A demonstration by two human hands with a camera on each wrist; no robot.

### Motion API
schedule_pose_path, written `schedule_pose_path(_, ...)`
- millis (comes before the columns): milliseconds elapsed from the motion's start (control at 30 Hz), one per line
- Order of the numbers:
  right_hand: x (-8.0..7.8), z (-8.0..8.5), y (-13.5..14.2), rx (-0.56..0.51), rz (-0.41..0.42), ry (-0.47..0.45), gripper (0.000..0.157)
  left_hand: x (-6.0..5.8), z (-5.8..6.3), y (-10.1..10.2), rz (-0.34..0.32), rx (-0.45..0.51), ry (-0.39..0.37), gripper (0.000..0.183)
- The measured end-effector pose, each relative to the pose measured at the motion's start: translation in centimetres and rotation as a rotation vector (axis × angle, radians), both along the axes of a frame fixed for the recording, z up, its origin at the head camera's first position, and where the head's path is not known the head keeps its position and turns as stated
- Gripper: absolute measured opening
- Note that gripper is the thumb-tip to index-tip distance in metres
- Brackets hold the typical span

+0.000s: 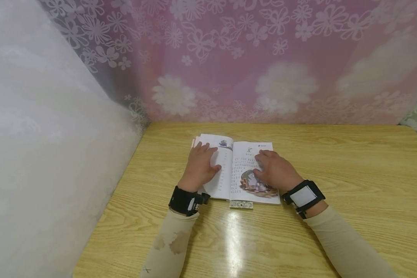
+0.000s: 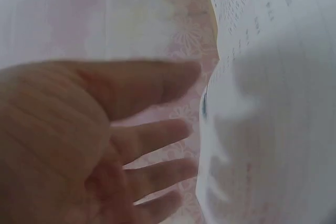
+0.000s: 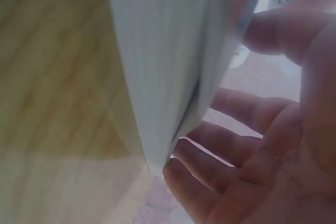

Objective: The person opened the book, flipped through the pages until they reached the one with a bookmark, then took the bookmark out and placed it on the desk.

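Observation:
An open book [image 1: 220, 191] with printed text and coloured pictures lies on the wooden table. My left hand [image 1: 199, 166] is over its left page, fingers spread. In the left wrist view, the left thumb and fingers [image 2: 152, 132] are extended beside the page, and a shadow falls across the paper. My right hand [image 1: 277, 170] rests on the right page near its outer edge, above a picture of a figure under a green shape. In the right wrist view, the right fingers [image 3: 210, 163] touch the side of the thick page block [image 3: 163, 77]. Neither hand grips anything.
A small patterned strip [image 1: 241, 204] sticks out below the book's near edge. The table [image 1: 351, 173] extends to both sides. A pink flowered curtain [image 1: 229, 77] hangs at the back, and a white sheet [image 1: 55, 135] covers the left side.

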State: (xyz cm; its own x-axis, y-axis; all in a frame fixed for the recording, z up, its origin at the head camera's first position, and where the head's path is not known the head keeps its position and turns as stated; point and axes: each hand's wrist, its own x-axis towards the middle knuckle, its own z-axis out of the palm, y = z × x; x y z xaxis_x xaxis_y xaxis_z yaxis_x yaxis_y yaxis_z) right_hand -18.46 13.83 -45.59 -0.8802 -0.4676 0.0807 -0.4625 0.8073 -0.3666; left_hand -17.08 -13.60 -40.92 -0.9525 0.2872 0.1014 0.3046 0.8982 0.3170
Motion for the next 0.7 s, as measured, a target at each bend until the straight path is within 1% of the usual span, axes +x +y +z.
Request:
schedule_pose_path(67, 0.0, 0.0, 0.1, -0.002, 0.002, 0.0, 0.053, -0.1, -0.2, -0.1, -0.001, -0.031, -0.069, 0.052)
schedule_pose_path(133, 0.0, -0.1, 0.1, 0.002, 0.005, 0.001, 0.053, 0.0, -0.4, 0.0, 0.01, -0.039, -0.148, 0.053)
schedule_pose_path(167, 0.0, -0.1, 0.2, 0.005, 0.006, 0.002, 0.053, 0.0, -0.5, 0.1, 0.016, -0.044, -0.182, 0.057)
schedule_pose_path(233, 0.0, -0.1, 0.2, 0.014, 0.007, 0.009, 0.054, 0.1, -0.8, 0.4, 0.03, -0.038, -0.226, 0.065)
schedule_pose_path(400, -0.1, -0.2, 0.1, 0.027, 0.008, 0.028, 0.055, 0.0, -1.6, 1.3, -0.002, -0.007, -0.23, 0.083)
schedule_pose_path(467, -0.1, -0.2, 0.2, 0.03, 0.012, 0.03, 0.056, 0.0, -1.9, 1.5, 0.003, -0.001, -0.247, 0.084)
schedule_pose_path(567, 0.0, -0.1, 0.2, 0.031, 0.016, 0.033, 0.055, -0.1, -2.3, 1.5, 0.031, -0.017, -0.266, 0.081)
schedule_pose_path(700, -0.1, -0.1, 0.3, 0.028, 0.027, 0.055, 0.054, -0.2, -2.8, 1.3, 0.044, -0.03, -0.27, 0.079)
